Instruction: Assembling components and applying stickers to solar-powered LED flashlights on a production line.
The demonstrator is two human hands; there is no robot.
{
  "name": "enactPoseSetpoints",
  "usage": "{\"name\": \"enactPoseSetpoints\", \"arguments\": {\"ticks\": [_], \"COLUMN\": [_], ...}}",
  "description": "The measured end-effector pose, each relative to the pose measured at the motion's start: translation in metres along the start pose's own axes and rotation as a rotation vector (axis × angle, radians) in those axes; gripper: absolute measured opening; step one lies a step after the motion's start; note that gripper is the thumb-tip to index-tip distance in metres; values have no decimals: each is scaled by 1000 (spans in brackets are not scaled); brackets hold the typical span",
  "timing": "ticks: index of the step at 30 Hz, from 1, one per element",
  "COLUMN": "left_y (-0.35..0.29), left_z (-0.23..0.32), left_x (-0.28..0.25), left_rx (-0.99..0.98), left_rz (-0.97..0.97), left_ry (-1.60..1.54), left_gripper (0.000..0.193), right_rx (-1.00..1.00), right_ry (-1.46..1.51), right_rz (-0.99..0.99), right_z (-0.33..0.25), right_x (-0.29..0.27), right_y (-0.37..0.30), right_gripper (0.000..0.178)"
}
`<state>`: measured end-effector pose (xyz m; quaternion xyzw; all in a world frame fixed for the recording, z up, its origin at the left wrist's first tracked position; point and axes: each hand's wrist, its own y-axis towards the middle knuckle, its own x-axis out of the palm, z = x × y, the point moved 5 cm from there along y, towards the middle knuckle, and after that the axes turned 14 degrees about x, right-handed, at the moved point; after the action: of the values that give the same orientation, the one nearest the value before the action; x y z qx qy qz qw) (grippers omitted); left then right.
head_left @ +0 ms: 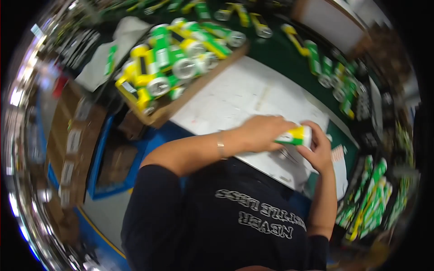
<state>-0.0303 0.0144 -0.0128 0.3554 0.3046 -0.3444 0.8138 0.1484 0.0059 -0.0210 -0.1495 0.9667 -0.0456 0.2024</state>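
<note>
Holding one yellow-green torch in both hands, left hand wrapped over it, right hand gripping the end; probably mid-assembly, next needs a steady twist.

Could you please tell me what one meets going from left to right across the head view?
Brown cardboard tray of green-and-yellow flashlights → left hand → small green-and-yellow flashlight held by both hands → right hand → stack of green-and-yellow packaged items.

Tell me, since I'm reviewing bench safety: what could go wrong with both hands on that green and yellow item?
The green and yellow item is held between the left hand and right hand near the white board's front edge, so it might drop. The heaped cardboard tray overhangs the bench and could tip.
</note>
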Motion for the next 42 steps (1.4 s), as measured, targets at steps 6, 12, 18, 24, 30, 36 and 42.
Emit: {"name": "enactPoseSetpoints", "arguments": {"ticks": [6, 12, 18, 24, 30, 36, 42], "left_y": [-19, -27, -10, -26, -31, -40, -17], "left_z": [-20, -17, -16, -37, -62, -64, -46], "left_x": [-36, -42, -17, -11, 24, 28, 55], "left_rx": [-43, -21, -76, -264, -338, -436, -338], "left_rz": [-96, -74, -140, 90, 123, 226, 140], "left_ry": [256, 303, 116, -77, -279, -281, -405], "left_gripper": [42, 37, 38, 49, 59, 65, 65], "right_rx": [87, 100, 92, 137, 163, 99, 217], "right_ry": [-36, 16, -65, -137, -588, -325, 195], "right_rz": [118, 124, 20, 195, 290, 233, 143], "right_z": [0, -3, -14, 22, 54, 56, 54], "right_x": [-10, -8, 15, 23, 66, 50, 30], "right_y": [-16, -26, -8, 17, 14, 20, 8], "right_gripper": [70, 70, 72, 62, 24, 17, 15]}}
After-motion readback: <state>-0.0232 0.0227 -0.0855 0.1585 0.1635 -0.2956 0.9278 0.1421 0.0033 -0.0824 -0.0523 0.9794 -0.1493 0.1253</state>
